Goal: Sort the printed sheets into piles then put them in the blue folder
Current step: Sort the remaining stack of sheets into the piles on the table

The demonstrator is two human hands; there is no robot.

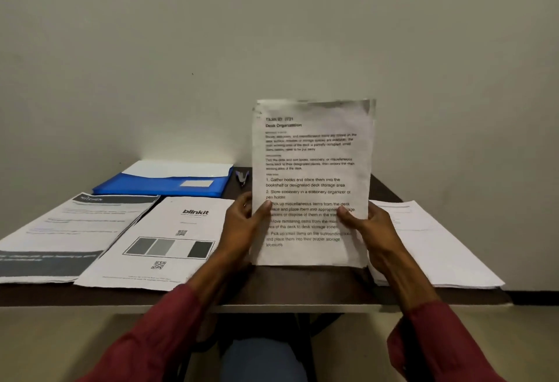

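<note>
Sheet stack (pixel 311 169) was held upright over the table (pixel 302 287), pinched at its sides by left hand (pixel 242 224) and right hand (pixel 369 230). Squaring the edges was judged advisable before filing in the blue folder (pixel 157 185), which lay far-left.

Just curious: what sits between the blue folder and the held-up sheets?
A small blue tool, perhaps a staple remover, on the table; the head view shows it.
</note>
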